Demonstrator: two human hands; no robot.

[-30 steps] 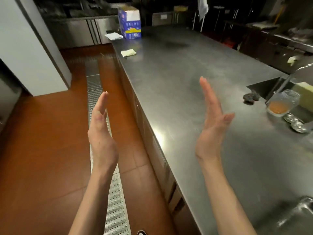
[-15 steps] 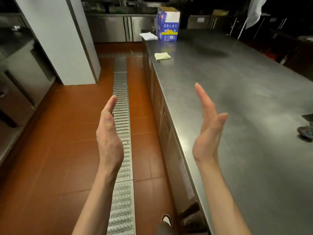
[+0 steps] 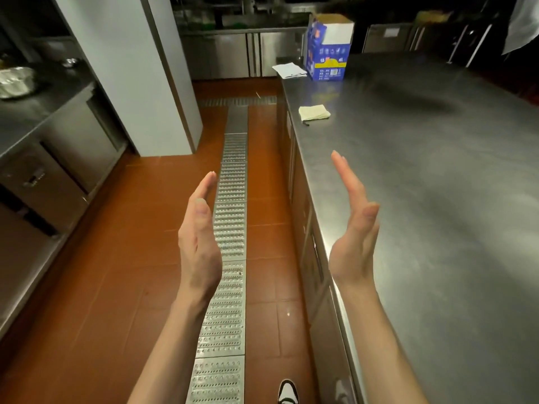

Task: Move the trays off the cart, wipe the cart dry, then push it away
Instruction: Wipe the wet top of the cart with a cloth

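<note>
Our left hand [image 3: 199,228] and right hand [image 3: 354,225] are raised empty, fingers straight together, palms facing, likely readying a carry; cloth [image 3: 314,112] at twelve o'clock.

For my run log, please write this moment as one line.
left hand: open, empty | right hand: open, empty | cart, trays: not in view | yellow cloth: on steel counter, untouched

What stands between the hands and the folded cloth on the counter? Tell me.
Nothing visible. The left hand and right hand are raised, open and empty, and only bare steel counter lies between the right hand and the folded yellow cloth near the counter's left edge. No cart or trays are in view.
</note>
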